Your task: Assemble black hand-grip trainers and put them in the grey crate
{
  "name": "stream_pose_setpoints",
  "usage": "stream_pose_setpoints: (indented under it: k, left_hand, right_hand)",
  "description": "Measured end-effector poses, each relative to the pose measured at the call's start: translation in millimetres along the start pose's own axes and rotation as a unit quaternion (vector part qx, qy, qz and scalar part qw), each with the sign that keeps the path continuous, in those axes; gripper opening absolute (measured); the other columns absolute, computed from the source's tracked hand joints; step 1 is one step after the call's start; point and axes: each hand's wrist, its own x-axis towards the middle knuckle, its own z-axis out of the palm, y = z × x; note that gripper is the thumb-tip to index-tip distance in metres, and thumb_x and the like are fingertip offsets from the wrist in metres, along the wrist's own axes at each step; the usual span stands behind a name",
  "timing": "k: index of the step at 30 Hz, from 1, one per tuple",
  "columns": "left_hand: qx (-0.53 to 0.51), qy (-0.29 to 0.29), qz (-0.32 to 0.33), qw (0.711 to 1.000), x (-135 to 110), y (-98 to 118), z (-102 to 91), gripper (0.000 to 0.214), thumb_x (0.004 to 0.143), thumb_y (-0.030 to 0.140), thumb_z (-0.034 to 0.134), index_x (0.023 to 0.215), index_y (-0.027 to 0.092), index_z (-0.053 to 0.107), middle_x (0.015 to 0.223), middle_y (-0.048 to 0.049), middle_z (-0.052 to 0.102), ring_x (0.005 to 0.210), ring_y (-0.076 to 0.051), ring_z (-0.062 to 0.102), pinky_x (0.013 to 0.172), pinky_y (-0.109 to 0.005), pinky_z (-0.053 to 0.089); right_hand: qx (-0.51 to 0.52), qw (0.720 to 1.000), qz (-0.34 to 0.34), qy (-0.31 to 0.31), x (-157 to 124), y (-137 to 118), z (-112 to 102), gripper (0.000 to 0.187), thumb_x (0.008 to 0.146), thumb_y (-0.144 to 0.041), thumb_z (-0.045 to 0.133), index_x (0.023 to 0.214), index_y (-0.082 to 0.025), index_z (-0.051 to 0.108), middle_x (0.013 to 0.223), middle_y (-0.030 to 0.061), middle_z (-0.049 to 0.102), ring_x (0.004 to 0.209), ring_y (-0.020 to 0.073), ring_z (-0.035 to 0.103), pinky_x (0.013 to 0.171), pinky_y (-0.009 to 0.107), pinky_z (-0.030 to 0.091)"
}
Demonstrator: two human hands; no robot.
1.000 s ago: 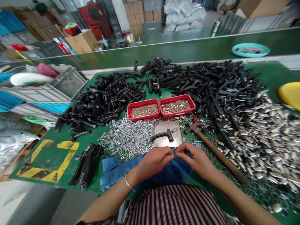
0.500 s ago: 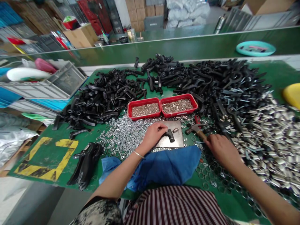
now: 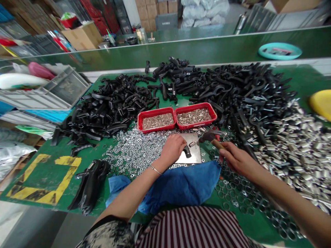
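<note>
My left hand is closed on a curved black plastic part at the metal plate; its fingers cover one end of the part. Beside that part, a small shiny metal sleeve lies on the plate. To the right, my right hand is wrapped round the wooden handle of a hammer, whose dark head is raised near the plate's right edge. A red-handled tool shows partly behind the hammer.
Two red trays of small metal pins stand behind the plate. Loose nuts, black plastic parts and metal sleeves are heaped around. A blue cloth lies in front; metal rings are scattered at the right.
My right hand has lifted the hammer off the table and brought it slightly left. My left hand has turned a little over the black plastic part, hiding more of it.
</note>
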Motion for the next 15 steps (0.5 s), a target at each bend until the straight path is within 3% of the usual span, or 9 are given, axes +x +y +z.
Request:
stream_pose_setpoints:
  k: [3,6,8,10,13,15]
  left_hand:
    - [0.074,-0.034,0.06,0.995,-3.3,4.6,-5.0,0.023,0.099,0.035,0.053,0.101,0.015,0.065,0.106,-0.0119,0.066,0.107,-0.028,0.057,0.097,-0.045,0.042]
    - [0.044,-0.003,0.003,0.999,-13.8,11.2,-4.9,0.062,0.084,0.052,0.072,0.128,0.014,0.053,0.124,-0.0164,0.06,0.116,-0.034,0.054,0.099,-0.05,0.042]
    - [0.004,0.005,-0.031,1.0,-21.7,14.5,-1.5,0.083,0.077,0.051,0.079,0.141,0.013,0.04,0.125,-0.0166,0.06,0.116,-0.034,0.055,0.101,-0.051,0.043]
    - [-0.027,0.002,-0.047,0.999,-27.1,15.9,2.7,0.086,0.078,0.044,0.08,0.144,0.013,0.034,0.118,-0.0145,0.063,0.114,-0.033,0.057,0.102,-0.05,0.044]
    - [-0.049,0.003,-0.055,0.997,-28.7,14.6,6.8,0.088,0.077,0.038,0.081,0.145,0.014,0.032,0.115,-0.0139,0.063,0.115,-0.033,0.058,0.103,-0.051,0.044]
    - [-0.052,0.0,-0.056,0.997,-27.2,13.0,7.2,0.088,0.076,0.038,0.082,0.145,0.013,0.032,0.117,-0.0146,0.063,0.116,-0.034,0.058,0.104,-0.052,0.043]
  right_hand:
    - [-0.034,0.999,-0.04,-0.009,0.7,-11.6,4.5,0.04,0.102,-0.053,0.036,0.119,-0.021,0.054,0.084,0.0041,0.071,0.062,0.0198,0.065,0.059,0.031,0.048]
    - [-0.031,0.996,-0.079,0.008,-6.5,-31.8,3.5,0.038,0.103,-0.05,0.036,0.12,-0.022,0.056,0.085,0.0045,0.072,0.076,0.0216,0.069,0.067,0.031,0.05]
    - [-0.017,0.994,-0.102,0.042,-11.0,-46.8,3.8,0.039,0.104,-0.049,0.034,0.123,-0.022,0.054,0.086,0.0053,0.072,0.076,0.0211,0.069,0.066,0.03,0.049]
    - [-0.035,0.99,-0.124,0.063,-9.2,-55.5,7.8,0.039,0.104,-0.048,0.034,0.125,-0.021,0.053,0.091,0.0079,0.072,0.077,0.022,0.069,0.066,0.031,0.048]
    - [-0.098,0.99,-0.102,0.018,5.5,-51.7,18.3,0.034,0.101,-0.047,0.037,0.108,-0.019,0.057,0.086,0.0092,0.07,0.075,0.0237,0.067,0.065,0.032,0.047]
    - [-0.073,0.995,-0.059,-0.041,15.9,-42.6,23.4,0.034,0.101,-0.049,0.038,0.093,-0.021,0.055,0.074,0.0054,0.066,0.064,0.0207,0.063,0.06,0.03,0.045]
